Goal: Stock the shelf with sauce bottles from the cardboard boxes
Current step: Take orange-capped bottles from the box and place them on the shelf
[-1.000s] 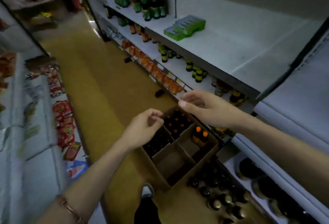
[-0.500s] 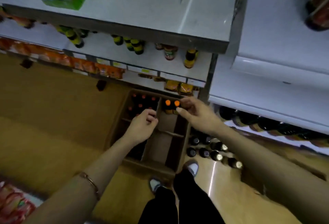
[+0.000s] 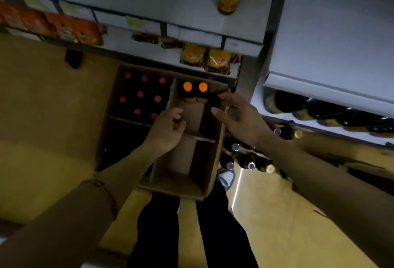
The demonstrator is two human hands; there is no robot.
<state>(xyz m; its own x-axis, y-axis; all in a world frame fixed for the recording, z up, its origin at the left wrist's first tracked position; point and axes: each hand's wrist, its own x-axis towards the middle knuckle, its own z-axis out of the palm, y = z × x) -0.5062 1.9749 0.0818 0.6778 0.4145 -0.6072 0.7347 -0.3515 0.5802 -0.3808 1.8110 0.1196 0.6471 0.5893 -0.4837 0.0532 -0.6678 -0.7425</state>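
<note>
Over the cardboard box (image 3: 211, 161), your left hand (image 3: 167, 128) hovers loosely curled, right hand (image 3: 238, 116) spread wide, both empty, near two orange-capped bottles (image 3: 195, 93).

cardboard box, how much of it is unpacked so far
Done: the near right compartments of the cardboard box look empty. In hand: nothing; left hand and right hand reach toward the two orange-capped bottles. Left: those two, plus the red-capped bottles.
</note>
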